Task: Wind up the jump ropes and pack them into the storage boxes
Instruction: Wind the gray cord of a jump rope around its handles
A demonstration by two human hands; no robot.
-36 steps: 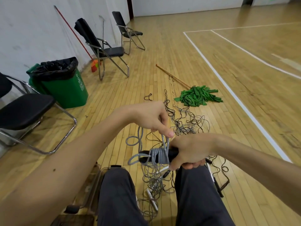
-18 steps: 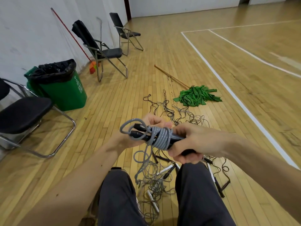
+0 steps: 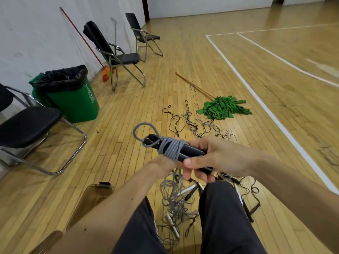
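My right hand (image 3: pixel 216 156) is wrapped tight around the two black handles (image 3: pixel 194 154) — thumb on top, fingers curled under. I hold both handles side by side so the grey rope (image 3: pixel 171 148) can go round them and make one neat bundle. The wraps sit just past my right thumb tip. A spare loop (image 3: pixel 145 126) sticks up beyond them, at the far end from my fingers. I think that loop needs tucking in, or the wraps may slip off.

My left hand (image 3: pixel 165 163) is right under the wraps, with its back to me. Its fingers are hidden behind the bundle, so I cannot tell if they hold the rope or just prop it up. Both arms reach forward and the hands meet in the middle.

Loose grey rope hangs down from below my fingers to the messy pile of ropes (image 3: pixel 176 206) on the floor (image 3: pixel 128 162). The box (image 3: pixel 95 194) sits down and to the left of my left hand — this bundle is not in it yet.
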